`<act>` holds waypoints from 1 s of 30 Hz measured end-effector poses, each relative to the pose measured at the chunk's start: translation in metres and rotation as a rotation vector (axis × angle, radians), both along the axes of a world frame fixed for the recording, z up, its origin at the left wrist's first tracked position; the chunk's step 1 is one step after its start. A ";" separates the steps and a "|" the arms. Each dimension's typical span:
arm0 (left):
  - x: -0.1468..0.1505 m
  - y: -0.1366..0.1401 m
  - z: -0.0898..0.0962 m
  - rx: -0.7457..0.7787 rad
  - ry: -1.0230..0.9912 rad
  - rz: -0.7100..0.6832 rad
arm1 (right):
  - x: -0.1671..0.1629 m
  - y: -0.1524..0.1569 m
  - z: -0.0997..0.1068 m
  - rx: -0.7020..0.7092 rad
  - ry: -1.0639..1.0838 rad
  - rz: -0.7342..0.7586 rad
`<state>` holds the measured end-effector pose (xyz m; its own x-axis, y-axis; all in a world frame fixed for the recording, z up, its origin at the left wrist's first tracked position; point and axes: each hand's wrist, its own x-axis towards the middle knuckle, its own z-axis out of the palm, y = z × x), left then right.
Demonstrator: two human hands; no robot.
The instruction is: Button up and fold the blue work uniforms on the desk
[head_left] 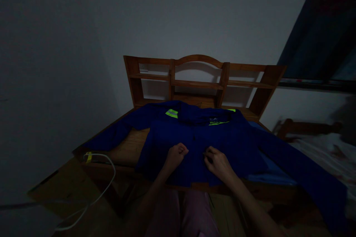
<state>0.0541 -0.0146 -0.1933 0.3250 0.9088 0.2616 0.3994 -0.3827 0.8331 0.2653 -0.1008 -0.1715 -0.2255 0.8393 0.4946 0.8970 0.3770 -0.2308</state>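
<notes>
A dark blue jacket (167, 137) with bright yellow-green strips lies spread, its collar toward the shelf. My left hand (177, 154) is closed over the left part of its front, fingers curled and thumb against them. Across the middle of the front, my right hand (218, 161) is closed in a pinch. Whatever is between the fingertips of either hand is too dark and small to make out. A small dark spot (194, 138) shows on the jacket just beyond the hands.
Beneath the jacket is a wooden desk (133, 146), with a wooden shelf (198, 83) along its back against the wall. A white cable (113, 168) with a yellow tag loops off the left corner. One sleeve (311, 166) hangs over the right front edge. Blue cloth (274, 170) lies under that side.
</notes>
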 end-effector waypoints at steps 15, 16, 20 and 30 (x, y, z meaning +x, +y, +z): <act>0.007 -0.002 0.012 -0.213 -0.344 -0.055 | 0.001 0.003 0.017 -0.102 0.438 0.107; 0.011 -0.003 0.015 -0.227 -0.379 -0.069 | 0.001 0.004 0.021 -0.123 0.486 0.136; 0.025 -0.010 0.016 -0.255 -0.454 -0.107 | -0.005 0.010 0.030 -0.165 0.568 0.200; 0.024 -0.018 0.002 -0.120 -0.414 -0.086 | -0.026 0.019 0.011 -0.080 0.548 0.121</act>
